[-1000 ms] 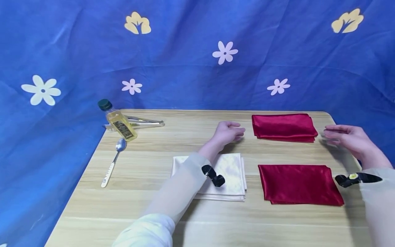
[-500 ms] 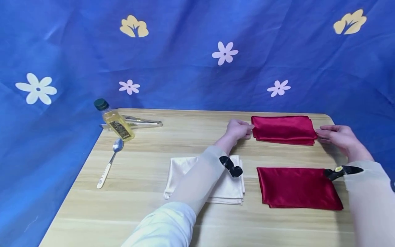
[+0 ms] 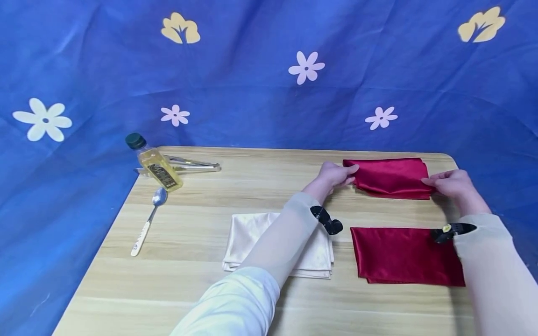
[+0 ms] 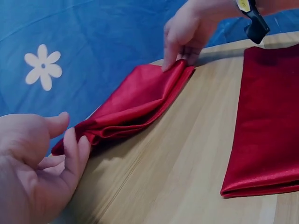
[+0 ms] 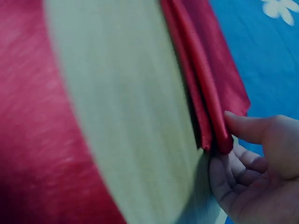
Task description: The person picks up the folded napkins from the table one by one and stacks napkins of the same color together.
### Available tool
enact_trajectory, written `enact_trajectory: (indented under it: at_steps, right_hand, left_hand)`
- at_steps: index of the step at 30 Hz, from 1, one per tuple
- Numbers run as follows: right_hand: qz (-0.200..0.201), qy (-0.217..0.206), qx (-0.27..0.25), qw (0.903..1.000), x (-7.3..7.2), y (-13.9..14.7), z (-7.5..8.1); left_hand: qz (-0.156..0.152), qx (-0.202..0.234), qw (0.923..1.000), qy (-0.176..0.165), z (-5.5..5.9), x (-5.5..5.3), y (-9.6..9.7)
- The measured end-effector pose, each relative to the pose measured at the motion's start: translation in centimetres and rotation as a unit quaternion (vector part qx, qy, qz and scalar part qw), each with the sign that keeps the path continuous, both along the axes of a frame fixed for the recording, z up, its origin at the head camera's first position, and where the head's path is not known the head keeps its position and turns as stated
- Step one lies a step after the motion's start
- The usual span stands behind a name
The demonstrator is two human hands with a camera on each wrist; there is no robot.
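Observation:
A folded red satin cloth lies near the table's back right edge, with a hand at each end. My left hand pinches its left end, thumb on top and fingers beneath. At the opposite end my right hand pinches the right edge; the right wrist view shows the thumb above the red cloth's folds and the fingers under them. In the left wrist view the cloth bunches a little, its near edge raised between the hands. A second folded red cloth lies closer, below the right forearm.
A folded white cloth lies partly under the left forearm. To the left are a spoon with a white handle, a bottle of yellow liquid with a green cap and metal tongs. A blue curtain hangs behind the wooden table.
Both hands have come inward to the back red cloth and taken hold of its ends. Its left end and front edge have lifted and bunched slightly.

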State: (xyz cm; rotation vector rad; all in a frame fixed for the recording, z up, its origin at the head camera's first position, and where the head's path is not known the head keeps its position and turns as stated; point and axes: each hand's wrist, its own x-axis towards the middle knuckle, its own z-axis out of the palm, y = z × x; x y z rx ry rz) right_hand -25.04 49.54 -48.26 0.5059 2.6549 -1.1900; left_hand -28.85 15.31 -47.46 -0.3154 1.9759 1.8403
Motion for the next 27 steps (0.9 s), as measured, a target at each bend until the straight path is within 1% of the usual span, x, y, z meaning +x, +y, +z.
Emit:
enact_trajectory:
  at_steps: [2, 4, 6, 8, 10, 14, 17, 19, 21, 22, 25, 27]
  right_hand:
    - [0.009, 0.005, 0.031, 0.9995, -0.1, -0.5, 0.0]
    - [0.017, 0.004, 0.047, 0.9988, -0.2, -0.9, 0.1]
    - [0.032, 0.011, 0.059, 0.9977, -0.2, -1.1, 0.3]
    - [0.045, 0.016, 0.062, 0.9969, -0.1, -1.3, 0.5]
    - [0.055, 0.019, 0.055, 0.9968, 0.0, -1.4, 0.7]
    - [0.073, 0.029, 0.041, 0.9961, 0.1, -1.7, 1.0]
    - [0.082, 0.036, 0.027, 0.9956, 0.0, -1.9, 1.2]
    - [0.082, 0.027, -0.002, 0.9962, -0.1, -1.9, 1.3]
    - [0.082, 0.007, -0.037, 0.9959, -0.1, -1.9, 1.3]
    - [0.08, -0.003, -0.051, 0.9955, -0.2, -1.9, 1.2]
    - [0.073, -0.027, -0.078, 0.994, -0.2, -2.1, 1.2]
    - [0.07, -0.037, -0.079, 0.9937, -0.1, -2.2, 1.3]
  left_hand:
    - [-0.014, -0.013, 0.9997, 0.012, 0.1, -0.1, 0.3]
    - [-0.036, -0.048, 0.9976, 0.035, 0.0, -0.2, 0.5]
    - [-0.053, -0.092, 0.9924, 0.062, -0.1, -0.4, 0.5]
    - [-0.065, -0.136, 0.9847, 0.087, -0.2, -0.6, 0.3]
    - [-0.074, -0.165, 0.9779, 0.105, -0.3, -0.8, 0.1]
    - [-0.089, -0.185, 0.9703, 0.128, -0.2, -1.0, -0.8]
    - [-0.102, -0.225, 0.9576, 0.148, 0.0, -1.0, -1.4]
    - [-0.109, -0.249, 0.9493, 0.158, 0.1, -1.0, -1.7]
    - [-0.113, -0.262, 0.944, 0.167, 0.1, -0.9, -1.7]
    - [-0.112, -0.26, 0.9442, 0.168, 0.2, -0.9, -1.7]
    - [-0.107, -0.246, 0.9486, 0.169, -0.1, -0.9, -1.6]
    - [-0.102, -0.227, 0.9541, 0.167, -0.4, -1.1, -1.5]
